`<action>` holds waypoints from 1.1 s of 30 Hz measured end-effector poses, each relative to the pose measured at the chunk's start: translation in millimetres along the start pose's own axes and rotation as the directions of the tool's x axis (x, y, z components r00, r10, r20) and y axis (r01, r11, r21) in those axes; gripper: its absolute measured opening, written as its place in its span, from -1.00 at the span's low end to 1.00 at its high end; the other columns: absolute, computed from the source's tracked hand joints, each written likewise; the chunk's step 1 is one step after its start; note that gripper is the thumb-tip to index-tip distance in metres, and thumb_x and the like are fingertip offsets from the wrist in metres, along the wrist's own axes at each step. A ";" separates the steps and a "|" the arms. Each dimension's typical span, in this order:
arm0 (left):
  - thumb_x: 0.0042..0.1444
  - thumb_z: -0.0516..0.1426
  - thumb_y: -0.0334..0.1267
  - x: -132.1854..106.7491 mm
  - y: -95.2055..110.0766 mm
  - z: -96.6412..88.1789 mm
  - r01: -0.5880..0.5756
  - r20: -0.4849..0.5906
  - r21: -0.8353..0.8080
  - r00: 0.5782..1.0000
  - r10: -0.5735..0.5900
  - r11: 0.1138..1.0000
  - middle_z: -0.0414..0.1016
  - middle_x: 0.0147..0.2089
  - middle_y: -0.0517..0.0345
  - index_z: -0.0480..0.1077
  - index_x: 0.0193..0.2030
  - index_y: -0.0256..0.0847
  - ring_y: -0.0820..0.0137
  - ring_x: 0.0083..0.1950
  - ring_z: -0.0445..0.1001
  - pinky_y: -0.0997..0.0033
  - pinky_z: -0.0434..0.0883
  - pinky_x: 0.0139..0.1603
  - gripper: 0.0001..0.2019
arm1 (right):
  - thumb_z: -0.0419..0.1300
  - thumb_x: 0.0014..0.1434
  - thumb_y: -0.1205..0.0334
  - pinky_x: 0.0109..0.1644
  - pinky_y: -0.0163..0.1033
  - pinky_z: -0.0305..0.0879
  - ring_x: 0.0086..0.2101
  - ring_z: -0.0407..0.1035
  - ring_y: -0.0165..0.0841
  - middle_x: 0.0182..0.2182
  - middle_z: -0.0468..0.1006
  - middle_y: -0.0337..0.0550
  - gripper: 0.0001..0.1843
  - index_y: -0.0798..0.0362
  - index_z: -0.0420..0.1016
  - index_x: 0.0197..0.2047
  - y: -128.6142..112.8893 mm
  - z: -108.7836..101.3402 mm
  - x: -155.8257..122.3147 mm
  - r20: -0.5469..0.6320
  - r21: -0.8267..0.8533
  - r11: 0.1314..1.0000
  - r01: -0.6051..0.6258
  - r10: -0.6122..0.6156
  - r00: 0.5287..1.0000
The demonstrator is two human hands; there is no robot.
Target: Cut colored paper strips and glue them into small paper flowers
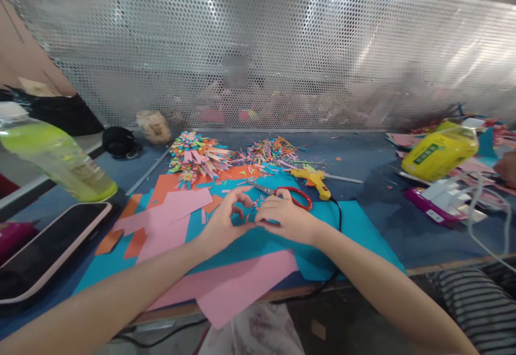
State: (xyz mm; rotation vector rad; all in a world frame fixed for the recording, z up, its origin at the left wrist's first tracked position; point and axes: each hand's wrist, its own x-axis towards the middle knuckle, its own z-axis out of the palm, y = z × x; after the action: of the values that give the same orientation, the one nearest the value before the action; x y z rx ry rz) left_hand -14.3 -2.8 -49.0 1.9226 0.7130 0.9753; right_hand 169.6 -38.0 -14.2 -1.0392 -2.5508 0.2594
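My left hand (228, 218) and my right hand (288, 218) meet above the blue paper sheets (334, 237). Both have thumb and fingers pinched on a small blue paper strip (252, 215), mostly hidden by the fingertips. Just beyond the right hand lie red-handled scissors (304, 199), their blades pointing left. A yellow hot glue gun (316, 179) rests behind them with its black cord running toward me. Pink paper (250, 285) sheets lie under and in front of my forearms, and orange paper (161, 186) shows to the left.
A fringed paper bundle (197, 153) and a pile of paper shreds (270, 151) stand at the back. On the left are a green drink bottle (60, 161) and a phone (56, 242). A yellow packet (439, 151) lies right, near another person's hand (507, 168). A perforated metal panel (274, 33) closes the back.
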 end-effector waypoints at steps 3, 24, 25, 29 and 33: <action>-0.08 0.21 -0.29 -0.3 1.3 -1.1 -0.001 0.048 0.009 0.999 0.001 1.000 0.26 -0.17 0.12 0.11 0.05 -0.07 0.38 -0.15 0.32 0.42 0.33 -0.29 -0.46 | -0.02 0.21 0.31 -0.13 -0.22 -0.10 -0.26 0.27 -0.40 -0.34 0.52 -0.24 -0.80 0.04 0.41 -0.35 0.8 -1.1 0.3 0.036 -0.033 0.996 0.088 -0.087 0.996; -0.15 0.25 -0.27 -0.7 4.7 -5.4 0.023 0.065 -0.026 0.998 -0.021 0.999 0.26 -0.13 0.09 0.15 0.04 -0.07 0.32 -0.08 0.31 0.36 0.33 -0.21 -0.43 | 0.06 0.10 0.33 -0.03 -0.18 -0.06 -0.35 0.33 -0.43 -0.41 0.50 -0.27 -0.91 0.04 0.39 -0.36 1.4 1.5 -1.9 0.044 0.212 0.975 -0.067 0.059 0.997; -0.16 0.26 -0.27 -0.3 5.0 -5.7 0.030 0.072 -0.023 0.997 -0.028 0.999 0.27 -0.12 0.09 0.15 0.03 -0.07 0.31 -0.08 0.31 0.36 0.33 -0.21 -0.42 | 0.06 0.11 0.31 -0.03 -0.18 -0.06 -0.34 0.33 -0.43 -0.40 0.50 -0.27 -0.91 0.04 0.39 -0.35 1.2 1.1 -2.1 0.056 0.216 0.974 -0.066 0.055 0.997; -0.19 0.27 -0.26 -0.4 5.2 -5.8 0.030 0.084 -0.012 0.996 -0.029 0.999 0.27 -0.09 0.08 0.14 0.05 -0.05 0.29 -0.05 0.30 0.35 0.33 -0.21 -0.38 | 0.01 0.17 0.30 -0.06 -0.20 -0.04 -0.32 0.31 -0.42 -0.36 0.51 -0.26 -0.86 0.04 0.38 -0.35 -0.7 -2.2 -1.8 0.098 0.226 0.974 -0.033 0.010 0.995; -0.17 0.27 -0.27 -1.3 3.0 -5.1 0.005 0.085 0.008 0.996 -0.006 1.000 0.26 -0.08 0.08 0.10 0.08 -0.03 0.29 -0.04 0.29 0.35 0.34 -0.20 -0.35 | 0.01 0.15 0.33 -0.09 -0.22 -0.05 -0.34 0.27 -0.44 -0.39 0.50 -0.29 -0.87 0.05 0.35 -0.37 -1.0 -2.2 -2.1 0.079 0.169 0.985 0.037 -0.051 0.996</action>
State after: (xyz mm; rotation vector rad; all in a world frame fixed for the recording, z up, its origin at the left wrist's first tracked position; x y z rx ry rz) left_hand -19.0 -3.1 -45.1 1.9559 0.6737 0.8831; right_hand 171.2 -40.1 -12.4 -0.9260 -2.5689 0.5058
